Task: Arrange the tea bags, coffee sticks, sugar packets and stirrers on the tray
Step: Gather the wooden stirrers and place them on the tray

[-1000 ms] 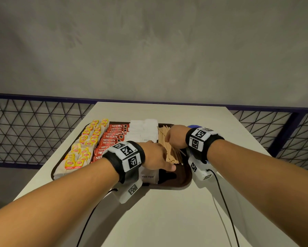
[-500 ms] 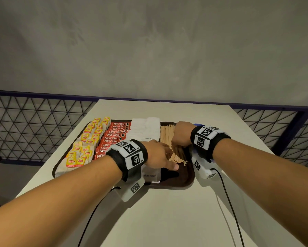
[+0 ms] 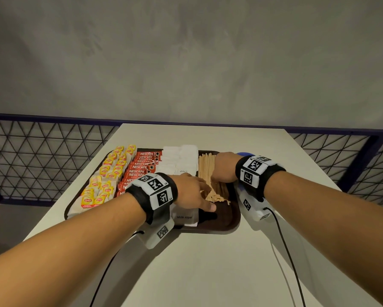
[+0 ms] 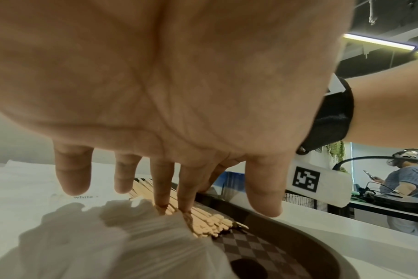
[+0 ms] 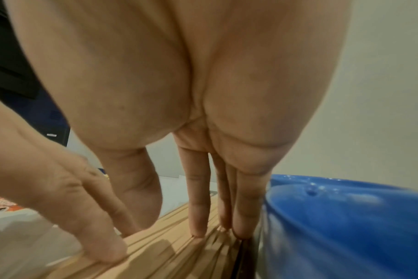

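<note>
Both hands work the stirrers (image 3: 208,167) at the right end of a dark tray (image 3: 233,220) on a pale desk (image 3: 197,273). The left hand (image 3: 191,191) lies with fingers straight, two tips pressing the near ends of the sticks; the right hand (image 3: 223,167) also has straight fingers, set on the bundle by the tray's right rim — neither grips anything. Tea bags (image 3: 110,173) fill the left end, then coffee sticks (image 3: 141,169), then sugar packets (image 3: 179,160), each in its own band. The sorting looks nearly finished: only squaring the splayed stirrers appears left. A blue object (image 5: 346,217) sits just beside the right hand.
</note>
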A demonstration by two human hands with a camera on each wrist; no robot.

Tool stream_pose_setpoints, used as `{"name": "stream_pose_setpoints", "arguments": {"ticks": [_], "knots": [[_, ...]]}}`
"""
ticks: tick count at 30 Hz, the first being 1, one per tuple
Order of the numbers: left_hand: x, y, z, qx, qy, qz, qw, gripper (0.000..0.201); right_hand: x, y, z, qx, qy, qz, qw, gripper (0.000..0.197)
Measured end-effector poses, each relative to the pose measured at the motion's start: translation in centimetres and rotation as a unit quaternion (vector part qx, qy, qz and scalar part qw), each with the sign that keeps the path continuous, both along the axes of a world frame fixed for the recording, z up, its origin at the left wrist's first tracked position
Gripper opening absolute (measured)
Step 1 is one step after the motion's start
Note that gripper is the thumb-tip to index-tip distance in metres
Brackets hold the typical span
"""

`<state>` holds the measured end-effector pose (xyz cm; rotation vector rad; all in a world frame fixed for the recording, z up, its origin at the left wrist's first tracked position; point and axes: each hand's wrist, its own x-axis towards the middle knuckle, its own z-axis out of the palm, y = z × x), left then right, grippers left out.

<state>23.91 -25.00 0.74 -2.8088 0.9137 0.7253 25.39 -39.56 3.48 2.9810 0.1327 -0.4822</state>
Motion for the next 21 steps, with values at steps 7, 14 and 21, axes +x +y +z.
{"name": "stream_pose_setpoints", "arguments": {"ticks": [7,14,21], "knots": [[-0.3,-0.1,0.7,-0.007,-0.014,-0.001,1.000,0.076,-0.6,0.5,-0.2,-0.025,0.031,0.051,0.998,0.027],[-0.2,0.3,0.1,-0.053,0.004,0.018,0.998,0.081,-0.9,0.0,-0.3,0.002,-0.004,0.037,0.999,0.025],[-0.6,0.9,0.2,-0.024,-0.002,0.010,1.000,0.075,-0.7,0.3,-0.9,0.013,0.028,0.046,0.998,0.040]]}}
